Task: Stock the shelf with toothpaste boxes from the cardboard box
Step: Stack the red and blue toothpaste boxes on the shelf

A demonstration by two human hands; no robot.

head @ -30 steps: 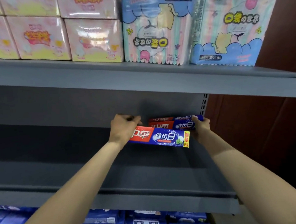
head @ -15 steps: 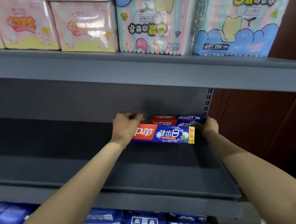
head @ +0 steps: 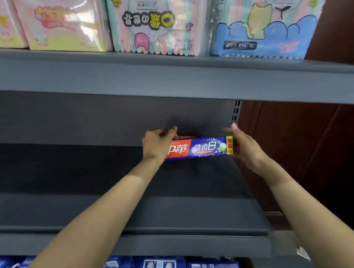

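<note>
The left hand (head: 159, 144) covers the red end of the front toothpaste box (head: 202, 147). Another box (head: 182, 137) behind it shows only a thin strip. The top packs (head: 153, 20) are cut off.

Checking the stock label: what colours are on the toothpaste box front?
Red left panel, blue remainder, yellow tag at right end, on the toothpaste box; head view.

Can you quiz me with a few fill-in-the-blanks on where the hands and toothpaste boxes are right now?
1. The front toothpaste box lies at the ____ end of the grey shelf.
2. The left hand grips the box's ____ end.
3. The right hand touches the end with the ____ price tag.
4. The shelf above holds pastel ____ packs.

Missing words: right; red; yellow; tissue
</note>
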